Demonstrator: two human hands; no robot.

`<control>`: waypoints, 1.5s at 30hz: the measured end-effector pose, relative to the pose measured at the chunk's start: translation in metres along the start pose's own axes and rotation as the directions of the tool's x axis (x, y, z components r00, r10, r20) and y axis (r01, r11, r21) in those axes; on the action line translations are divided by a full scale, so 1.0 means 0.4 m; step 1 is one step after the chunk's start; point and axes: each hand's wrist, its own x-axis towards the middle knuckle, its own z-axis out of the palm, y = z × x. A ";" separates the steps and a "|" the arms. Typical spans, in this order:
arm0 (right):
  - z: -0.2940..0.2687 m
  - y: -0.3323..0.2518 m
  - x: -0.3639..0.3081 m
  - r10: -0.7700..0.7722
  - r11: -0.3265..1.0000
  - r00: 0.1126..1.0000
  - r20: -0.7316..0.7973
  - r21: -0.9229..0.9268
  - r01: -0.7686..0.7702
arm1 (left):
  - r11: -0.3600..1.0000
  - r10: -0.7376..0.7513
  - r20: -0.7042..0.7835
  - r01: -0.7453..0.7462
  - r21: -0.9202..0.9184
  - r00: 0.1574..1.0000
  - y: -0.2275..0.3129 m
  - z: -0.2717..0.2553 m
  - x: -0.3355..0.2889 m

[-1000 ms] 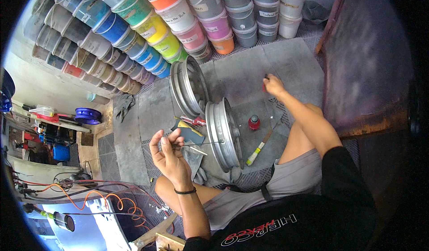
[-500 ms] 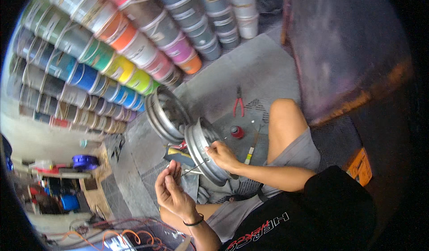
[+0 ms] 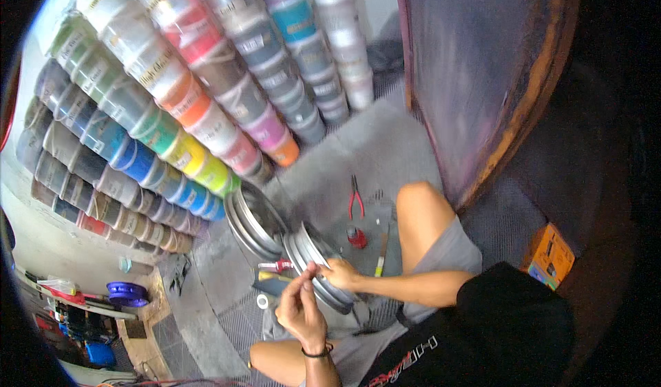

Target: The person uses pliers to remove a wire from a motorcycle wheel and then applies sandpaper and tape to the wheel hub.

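Note:
A bare silver wheel rim point(image 3: 299, 249) stands tilted on its edge between my legs. My right hand point(image 3: 339, 275) grips its near side, fingers curled at the edge. My left hand point(image 3: 301, 317) is raised on the near left of the rim, thumb and fingertips pinched together close to my right fingers. Whatever sits in that pinch is too small and blurred to make out. Behind and to the left, a second silver wheel rim point(image 3: 242, 227) leans close to the first.
Red-handled pliers point(image 3: 355, 206), a red container point(image 3: 357, 238) and a yellow-handled tool point(image 3: 380, 266) lie beyond my right hand. Stacked paint buckets point(image 3: 186, 160) rise at the far left. A dark panel point(image 3: 468, 91) stands right, an orange box point(image 3: 553, 257) below it. A white ring point(image 3: 262, 302) lies left.
My left hand has moved right and closer to the rim and my right fingers. A thin dark rod seen near it before no longer shows clearly. The view has shifted.

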 end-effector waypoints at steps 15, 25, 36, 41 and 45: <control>-0.347 -0.163 -0.229 0.293 0.897 0.956 -0.030 0.353 -0.265 | 0.703 0.494 0.671 -0.708 0.067 0.554 0.346 0.083 0.389; -0.445 -0.266 -0.431 0.361 0.926 0.882 -0.303 0.224 -0.303 | 0.114 0.886 0.461 -0.945 -0.306 -0.042 0.473 0.405 0.474; -0.651 -0.594 -0.281 0.203 0.872 0.891 -0.407 0.489 0.025 | 0.800 0.193 -0.145 -0.070 0.596 0.970 -0.488 -0.194 0.503; -0.770 -0.585 -0.033 0.039 0.971 0.942 -0.333 0.235 0.043 | 0.752 -0.089 -0.178 0.183 0.634 0.980 -0.597 -0.271 0.325; -0.808 -0.558 0.199 0.122 0.949 0.962 -0.243 0.311 -0.041 | 0.747 -0.271 -0.052 0.244 0.618 0.961 -0.607 -0.349 0.265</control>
